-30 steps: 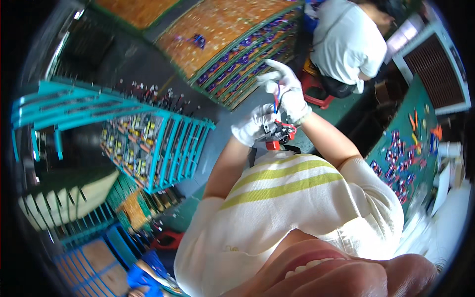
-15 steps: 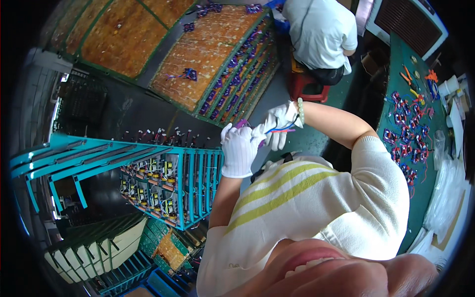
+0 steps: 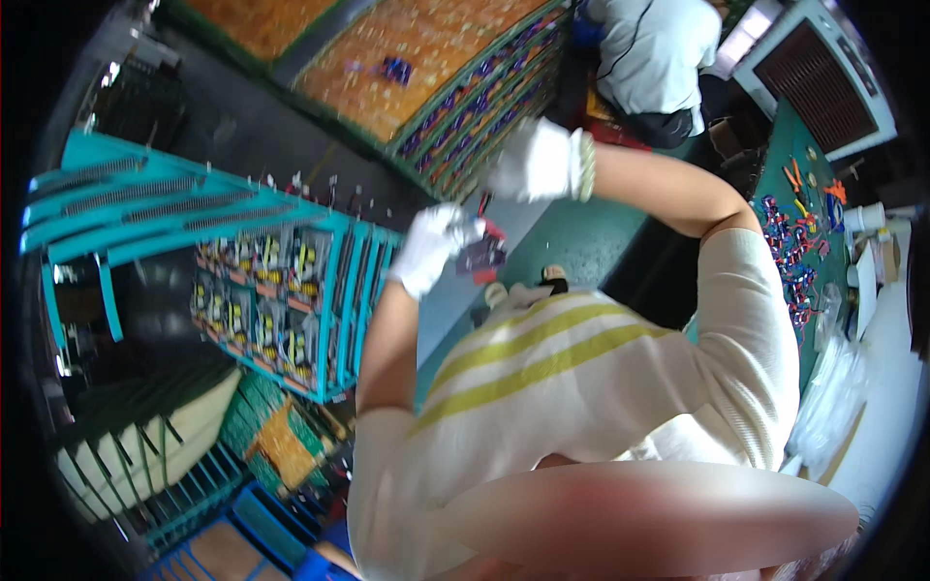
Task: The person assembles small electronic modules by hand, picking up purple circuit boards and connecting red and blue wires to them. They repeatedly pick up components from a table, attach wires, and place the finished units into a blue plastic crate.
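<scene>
My left hand [image 3: 426, 250], in a white striped glove, pinches a small purple circuit board [image 3: 481, 257] with red parts or wires on it, in front of my body. Higher up and to the right is my right hand [image 3: 536, 162], also in a white glove, with a beaded bracelet [image 3: 585, 165] at the wrist. It is apart from the board, and motion smears its fingers, so what they hold cannot be made out. Behind it stands a green-framed rack [image 3: 426, 160] whose layers carry many purple boards.
Left of me, a teal rack [image 3: 329, 320] holds boards with yellow and copper parts. A person in a white shirt [image 3: 654, 53] sits ahead on a red stool [image 3: 620, 131]. Along the right runs a green workbench [image 3: 780, 174] with wired boards [image 3: 794, 257] and pliers [image 3: 794, 174].
My hands have come apart: the right has moved up, away from the left, which keeps the board. The view has shifted, so the teal rack sits farther left and higher.
</scene>
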The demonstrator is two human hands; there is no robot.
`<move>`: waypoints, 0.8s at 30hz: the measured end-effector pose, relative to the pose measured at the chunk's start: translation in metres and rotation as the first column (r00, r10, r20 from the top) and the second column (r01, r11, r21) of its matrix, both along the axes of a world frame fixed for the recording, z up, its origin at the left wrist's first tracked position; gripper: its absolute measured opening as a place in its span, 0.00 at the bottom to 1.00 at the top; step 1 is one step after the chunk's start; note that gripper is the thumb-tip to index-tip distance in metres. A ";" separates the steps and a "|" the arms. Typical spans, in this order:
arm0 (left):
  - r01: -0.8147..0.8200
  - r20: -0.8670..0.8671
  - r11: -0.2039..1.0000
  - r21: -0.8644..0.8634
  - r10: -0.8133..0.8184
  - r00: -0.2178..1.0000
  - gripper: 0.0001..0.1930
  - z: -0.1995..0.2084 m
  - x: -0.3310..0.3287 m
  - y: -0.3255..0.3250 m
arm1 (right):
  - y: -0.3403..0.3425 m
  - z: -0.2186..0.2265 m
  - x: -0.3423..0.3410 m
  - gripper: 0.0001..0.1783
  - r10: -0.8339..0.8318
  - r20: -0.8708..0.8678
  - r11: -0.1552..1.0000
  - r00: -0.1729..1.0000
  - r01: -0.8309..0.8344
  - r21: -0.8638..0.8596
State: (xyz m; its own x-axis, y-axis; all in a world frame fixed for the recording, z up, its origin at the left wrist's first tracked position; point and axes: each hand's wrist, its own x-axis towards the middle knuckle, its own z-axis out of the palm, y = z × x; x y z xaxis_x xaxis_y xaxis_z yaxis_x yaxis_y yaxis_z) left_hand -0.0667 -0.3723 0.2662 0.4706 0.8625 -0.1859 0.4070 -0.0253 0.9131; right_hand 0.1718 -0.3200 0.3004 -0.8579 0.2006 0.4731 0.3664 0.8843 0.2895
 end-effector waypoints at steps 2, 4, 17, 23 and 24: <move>0.194 0.599 0.948 -0.253 -0.004 0.801 0.21 -0.014 -0.003 0.004 | -0.004 0.041 -0.009 0.07 -0.186 0.033 0.981 0.982 0.184 0.060; 0.313 0.476 0.933 0.179 -0.360 0.802 0.17 -0.011 0.007 0.019 | -0.003 0.042 -0.010 0.11 -0.238 -0.212 0.949 0.948 0.273 0.154; -0.821 0.901 0.569 -0.042 0.378 0.215 0.20 0.025 -0.001 0.022 | -0.014 -0.033 -0.048 0.48 -0.468 -0.666 -0.394 0.581 -0.812 -0.431; -0.922 0.908 0.387 -0.011 0.389 0.152 0.20 0.041 -0.019 0.016 | 0.006 -0.007 -0.036 0.39 -0.294 -0.495 -0.445 0.818 -0.576 -0.686; -0.915 0.922 0.403 -0.020 0.361 0.139 0.17 0.040 -0.022 0.014 | 0.011 -0.004 -0.033 0.38 -0.270 -0.482 -0.339 0.834 -0.551 -0.763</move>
State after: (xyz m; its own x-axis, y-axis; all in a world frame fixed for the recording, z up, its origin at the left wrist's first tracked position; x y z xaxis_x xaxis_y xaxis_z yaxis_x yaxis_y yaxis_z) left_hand -0.0888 -0.3584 0.3064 -0.6532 0.6739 0.3451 -0.2662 -0.6311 0.7286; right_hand 0.1390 -0.3089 0.2962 -0.8055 0.5900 0.0561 -0.1692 -0.1382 -0.9758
